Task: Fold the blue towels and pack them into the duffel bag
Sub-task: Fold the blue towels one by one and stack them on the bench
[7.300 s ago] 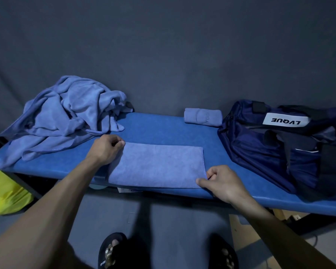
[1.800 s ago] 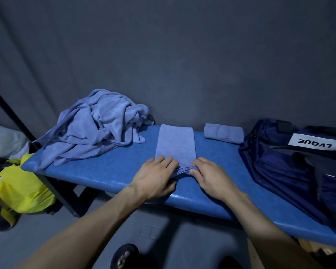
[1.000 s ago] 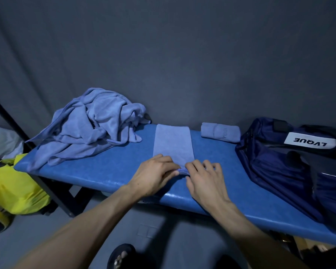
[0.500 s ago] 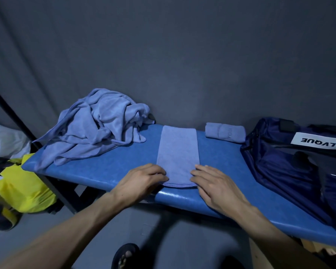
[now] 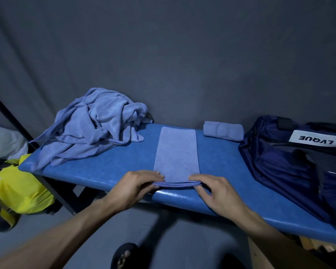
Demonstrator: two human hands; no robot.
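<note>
Front and centre on the padded blue surface (image 5: 109,167), the folded towel (image 5: 176,154) lies as a narrow strip, long axis running straight away from the person toward the grey backdrop (image 5: 163,55), far short end just shy of the back edge. Its near short end shows stacked layers right at the front edge. Left hand (image 5: 136,188) is on the near left corner, fingers curled, pinching those layers. Right hand (image 5: 215,191) mirrors it at the near right corner, fingertips on top, thumb tucked under the edge, gripping too.

Off to the left, a crumpled heap of blue towels (image 5: 93,127) sprawls over the surface's far left end, well apart from the strip. Behind and to the right, a small rolled towel (image 5: 223,131) lies crosswise at the back edge, just beside the navy duffel bag (image 5: 291,171), which slumps across the right end with a white "LVQUE" label upside down. Nothing sits between strip and bag.

Down on the left, a yellow bag (image 5: 21,191) sits on the floor by a black frame leg (image 5: 17,125).
</note>
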